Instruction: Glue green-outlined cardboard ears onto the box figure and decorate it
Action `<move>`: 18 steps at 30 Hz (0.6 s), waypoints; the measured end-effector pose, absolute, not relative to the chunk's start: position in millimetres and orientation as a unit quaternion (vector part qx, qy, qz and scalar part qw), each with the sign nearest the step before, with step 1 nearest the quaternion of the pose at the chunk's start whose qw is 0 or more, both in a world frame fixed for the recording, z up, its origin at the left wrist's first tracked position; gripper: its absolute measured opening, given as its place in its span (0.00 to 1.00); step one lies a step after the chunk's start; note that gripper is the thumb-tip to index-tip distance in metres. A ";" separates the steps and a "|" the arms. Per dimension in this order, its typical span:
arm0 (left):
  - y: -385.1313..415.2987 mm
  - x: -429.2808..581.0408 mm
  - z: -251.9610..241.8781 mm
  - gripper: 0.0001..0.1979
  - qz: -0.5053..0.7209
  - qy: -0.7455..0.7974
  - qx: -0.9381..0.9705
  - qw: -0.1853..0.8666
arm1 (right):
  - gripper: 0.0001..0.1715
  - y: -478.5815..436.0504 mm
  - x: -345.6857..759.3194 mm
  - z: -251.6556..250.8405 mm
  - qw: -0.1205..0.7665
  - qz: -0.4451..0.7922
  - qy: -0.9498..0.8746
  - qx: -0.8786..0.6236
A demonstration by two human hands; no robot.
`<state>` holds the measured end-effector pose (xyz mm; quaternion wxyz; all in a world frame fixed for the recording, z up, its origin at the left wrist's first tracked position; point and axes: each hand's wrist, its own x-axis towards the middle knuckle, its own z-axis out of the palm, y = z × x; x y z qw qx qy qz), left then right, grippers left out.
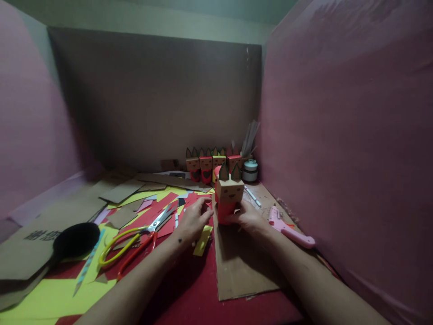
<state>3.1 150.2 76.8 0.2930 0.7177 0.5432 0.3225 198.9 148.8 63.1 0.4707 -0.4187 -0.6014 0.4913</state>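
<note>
Right hand [252, 220] clasps eared figure [230, 194] low, by left edge of cardboard sheet [248, 268]; left hand [193, 220] empty, just beside; best kept upright.

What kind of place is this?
Probably a craft corner: there's a pink glue gun, scissors among paper scraps, and a row of eared cardboard figures at the back.

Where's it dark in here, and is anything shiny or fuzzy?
Head view: the back wall sits in dim shade; head view: the scissors have brighter, shiny blades; head view: the small figures at the back look fuzzier than the front figure.
</note>
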 end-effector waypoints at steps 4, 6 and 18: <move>151.3 -7.8 87.4 0.17 0.279 0.586 0.724 0.234 | 0.20 151.5 201.9 64.9 0.449 0.467 -0.610 -0.457; 150.9 -9.3 93.1 0.17 0.253 0.591 0.736 0.212 | 0.20 151.0 203.7 66.4 0.454 0.454 -0.611 -0.463; 152.9 -4.7 95.0 0.18 0.104 0.568 0.791 0.205 | 0.20 150.2 206.2 63.4 0.454 0.425 -0.622 -0.476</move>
